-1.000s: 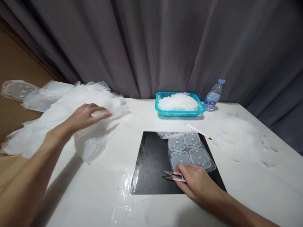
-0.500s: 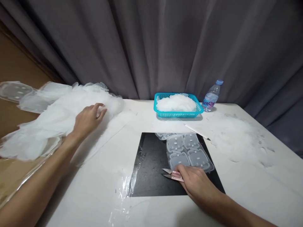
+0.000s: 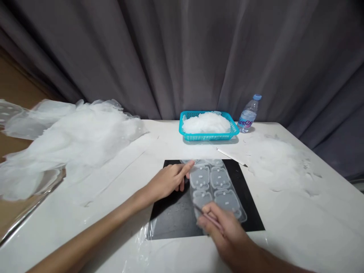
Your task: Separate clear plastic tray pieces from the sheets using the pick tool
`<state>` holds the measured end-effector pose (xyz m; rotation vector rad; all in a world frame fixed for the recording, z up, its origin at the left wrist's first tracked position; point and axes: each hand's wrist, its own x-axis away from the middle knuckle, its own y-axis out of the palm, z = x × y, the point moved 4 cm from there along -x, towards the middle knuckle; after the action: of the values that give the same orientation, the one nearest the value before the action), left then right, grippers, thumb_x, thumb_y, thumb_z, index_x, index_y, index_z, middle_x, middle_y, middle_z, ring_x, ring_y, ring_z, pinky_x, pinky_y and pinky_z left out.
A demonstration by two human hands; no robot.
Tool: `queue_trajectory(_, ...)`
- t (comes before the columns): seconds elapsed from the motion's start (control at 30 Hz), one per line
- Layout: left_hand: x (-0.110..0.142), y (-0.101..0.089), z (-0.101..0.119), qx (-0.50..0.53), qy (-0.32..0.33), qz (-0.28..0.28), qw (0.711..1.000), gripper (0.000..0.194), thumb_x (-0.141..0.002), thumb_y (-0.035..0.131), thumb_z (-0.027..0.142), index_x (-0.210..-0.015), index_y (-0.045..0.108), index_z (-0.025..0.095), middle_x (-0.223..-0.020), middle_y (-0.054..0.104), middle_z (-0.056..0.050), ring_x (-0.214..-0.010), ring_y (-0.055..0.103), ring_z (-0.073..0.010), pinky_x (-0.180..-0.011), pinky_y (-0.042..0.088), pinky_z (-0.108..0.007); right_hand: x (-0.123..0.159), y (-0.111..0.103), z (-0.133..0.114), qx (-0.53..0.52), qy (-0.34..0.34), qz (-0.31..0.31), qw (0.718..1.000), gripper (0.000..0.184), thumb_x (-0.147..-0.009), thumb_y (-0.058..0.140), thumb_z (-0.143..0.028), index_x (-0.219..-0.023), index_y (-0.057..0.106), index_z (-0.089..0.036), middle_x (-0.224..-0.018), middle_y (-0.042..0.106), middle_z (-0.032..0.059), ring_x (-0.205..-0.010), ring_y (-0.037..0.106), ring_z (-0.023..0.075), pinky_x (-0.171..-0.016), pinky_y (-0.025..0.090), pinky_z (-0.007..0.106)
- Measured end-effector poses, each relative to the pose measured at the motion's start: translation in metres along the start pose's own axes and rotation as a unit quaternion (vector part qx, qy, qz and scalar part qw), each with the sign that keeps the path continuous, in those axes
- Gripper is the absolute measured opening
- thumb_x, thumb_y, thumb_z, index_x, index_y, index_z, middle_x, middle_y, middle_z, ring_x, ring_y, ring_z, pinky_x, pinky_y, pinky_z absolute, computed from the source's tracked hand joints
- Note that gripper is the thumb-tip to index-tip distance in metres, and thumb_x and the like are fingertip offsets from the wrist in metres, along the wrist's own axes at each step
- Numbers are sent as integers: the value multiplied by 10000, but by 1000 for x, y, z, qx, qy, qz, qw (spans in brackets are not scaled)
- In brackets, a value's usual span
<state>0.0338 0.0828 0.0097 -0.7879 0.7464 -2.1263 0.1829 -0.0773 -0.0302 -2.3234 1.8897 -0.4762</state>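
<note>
My left hand (image 3: 170,180) is at the upper left edge of a translucent plastic sheet (image 3: 226,203), with one finger stretched along the edge and the others curled. The sheet carries rounded square pieces dotted with small white marks and lies on a black mat (image 3: 173,218). My right hand (image 3: 222,223) is wrapped around pink-handled thread snips (image 3: 212,219), over the sheet's near left part. Motion blurs the snips, and their blades point up and left.
A pile of thin white translucent pieces (image 3: 76,132) covers the table's left side. At the back stand a turquoise basket (image 3: 210,137) of white pieces and a water bottle (image 3: 248,115). A slim white craft knife (image 3: 231,156) lies beyond the mat; white scraps (image 3: 281,167) spread at right.
My left hand has moved right, from the white pile to the sheet's edge. The sheet has shifted slightly toward me. My right hand has turned with the snips, whose blades were visibly apart before.
</note>
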Motion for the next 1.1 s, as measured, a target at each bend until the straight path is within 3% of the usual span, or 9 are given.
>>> queue_trajectory(0.1,-1,9,-1,-45,-13,48,998,553,-957,484,762,-820,574,234,-629,712,14,-687,702,-250,-673,418,-321,5,16,-7,-64,34,-61,996,245,-994,616,-393,-859,493,-230,-673,435,-58,-602,378,114,-556,281,241)
queue_trajectory(0.2,-4,6,-8,-59,-4,56,997,488,-905,595,721,-875,574,234,-725,730,2,-735,699,-254,-657,396,-316,-3,-1,-12,-120,31,-52,991,299,-1016,585,-487,-885,505,-230,-666,420,-71,-569,337,105,-533,269,235)
queue_trajectory(0.27,-5,4,-12,-54,9,50,997,478,-918,588,705,-853,573,232,-775,723,-9,-749,688,-245,-657,399,-314,-18,-33,-9,-82,0,-1,997,355,-1033,524,-587,-984,536,-236,-711,482,-58,-576,385,116,-530,284,236)
queue_trajectory(0.33,-4,3,-14,-71,18,59,996,477,-931,585,704,-855,560,234,-772,694,-3,-720,668,-234,-643,396,-315,-36,-77,-4,15,-50,114,992,379,-1063,435,-592,-1008,543,-233,-774,581,-22,-633,492,143,-596,350,250)
queue_trajectory(0.43,2,0,-8,-126,59,145,980,437,-955,608,665,-974,532,236,-826,659,-6,-718,644,-233,-640,422,-330,-65,-136,10,194,-47,243,949,317,-1046,466,-532,-1047,551,-227,-909,705,55,-798,659,231,-707,423,299)
queue_trajectory(0.53,10,6,9,-161,190,208,946,378,-1021,577,571,-1141,548,214,-1099,666,-90,-997,662,-280,-853,532,-417,-87,-170,20,320,-14,283,904,296,-1059,443,-458,-1144,576,-208,-1092,765,126,-959,718,304,-762,450,333)
queue_trajectory(0.63,15,28,24,-188,328,112,919,545,-1027,576,599,-1419,529,223,-1496,556,-152,-1392,523,-347,-1156,449,-521,-100,-182,26,358,-6,293,887,311,-1078,427,-432,-1164,617,-202,-1144,776,137,-985,724,318,-743,434,331)
queue_trajectory(0.73,16,46,26,-225,368,8,902,711,-1013,544,677,-1606,424,306,-1728,329,-125,-1560,356,-391,-1237,370,-584,-106,-185,29,377,-5,300,876,281,-1062,490,-411,-1095,679,-205,-1113,781,119,-960,722,306,-704,403,315)
queue_trajectory(1.1,35,53,24,-245,370,-65,894,925,-921,594,776,-1690,222,422,-1775,212,-124,-1592,280,-461,-1239,317,-685,-108,-187,32,444,-16,321,837,291,-1056,554,-414,-1131,776,-241,-1069,679,73,-810,673,197,-612,322,282)
